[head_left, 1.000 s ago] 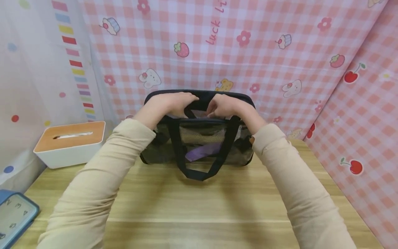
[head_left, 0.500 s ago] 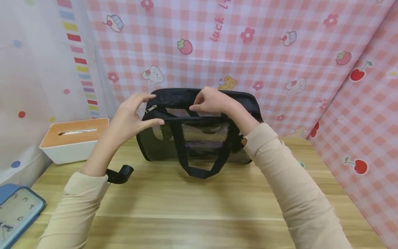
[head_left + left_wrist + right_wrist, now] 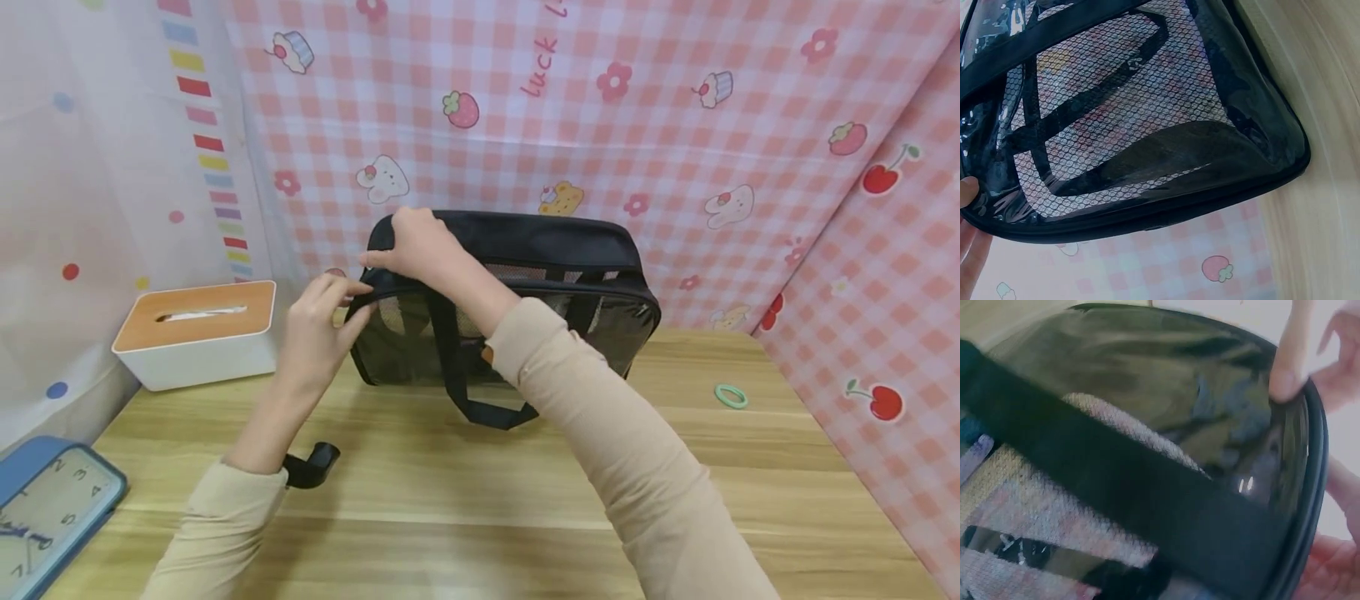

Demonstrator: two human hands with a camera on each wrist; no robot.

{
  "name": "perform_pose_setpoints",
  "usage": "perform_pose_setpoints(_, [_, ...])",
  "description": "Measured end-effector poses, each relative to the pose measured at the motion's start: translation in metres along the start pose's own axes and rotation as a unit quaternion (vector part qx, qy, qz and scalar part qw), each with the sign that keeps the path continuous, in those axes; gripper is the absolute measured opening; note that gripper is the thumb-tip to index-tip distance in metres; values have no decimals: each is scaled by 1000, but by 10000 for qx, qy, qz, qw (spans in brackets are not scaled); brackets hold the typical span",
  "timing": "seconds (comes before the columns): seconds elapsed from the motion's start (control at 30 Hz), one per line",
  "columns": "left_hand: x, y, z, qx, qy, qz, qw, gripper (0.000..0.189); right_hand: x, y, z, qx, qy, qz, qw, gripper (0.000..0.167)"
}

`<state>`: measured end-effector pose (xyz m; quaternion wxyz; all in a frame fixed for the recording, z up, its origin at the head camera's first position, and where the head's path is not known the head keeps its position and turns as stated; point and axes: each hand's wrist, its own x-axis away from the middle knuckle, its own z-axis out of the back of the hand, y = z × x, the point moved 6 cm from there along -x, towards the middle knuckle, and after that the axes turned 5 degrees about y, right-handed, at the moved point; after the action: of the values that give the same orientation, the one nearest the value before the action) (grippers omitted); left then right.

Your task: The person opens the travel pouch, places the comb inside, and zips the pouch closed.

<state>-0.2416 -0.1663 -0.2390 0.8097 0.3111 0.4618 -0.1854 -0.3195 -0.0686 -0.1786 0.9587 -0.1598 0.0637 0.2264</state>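
Head view: black bag (image 3: 540, 237) on table (image 3: 450, 508), far middle; left hand (image 3: 311, 333) pinching its left corner, right hand (image 3: 427, 246) just above, cannot tell if grasping; walls (image 3: 397, 354) look soft, slippery, probably light; best held by rim (image 3: 607, 290)

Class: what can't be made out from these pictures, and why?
Whether the right hand holds anything: hidden by the hand itself, head view.
Left part of the clock: cut off by the left edge, head view.
Front middle of the black bag: behind the right sleeve, head view.
What the purple thing is: blurred, cut by the left edge, right wrist view.
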Motion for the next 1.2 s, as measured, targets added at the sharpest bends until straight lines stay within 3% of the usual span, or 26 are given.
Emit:
perform_pose_setpoints(0.17, [1, 2, 0, 15, 170, -44, 9998, 13, -5, -11, -11, 801, 2, -578, 9951, 53])
perform_pose_setpoints(0.23, [2, 2, -1, -1, 199, -17, 9998, 13, -7, -13, -14, 1078, -21, -701, 9917, 48])
perform_pose_setpoints(0.33, [3, 2, -1, -53, 223, 24, 9997, 13, -9, -12, -18, 1087, -155, -851, 9903, 36])
perform_pose_setpoints(0.57, [4, 3, 0, -88, 197, 71, 9997, 14, -9, 4, -13, 62, -500, -915, 9945, 27])
perform_pose_setpoints(0.7, [3, 2, 0, -78, 158, 106, 9998, 14, -7, 18, -4, -694, -178, -783, 9944, 19])
perform_pose_setpoints(0.87, [2, 2, 0, -126, 104, 124, 9998, 14, -3, 35, -1, -1700, 65, -914, 9812, 21])
perform_pose_setpoints(1.03, [4, 3, -2, -77, 114, 170, 9998, 13, 0, 50, 3, -1908, 157, -1249, 9735, 22])
perform_pose_setpoints(1.2, [3, 3, -3, -95, 145, 201, 9996, 13, 4, 60, 7, -1832, 226, -1342, 9736, 22])
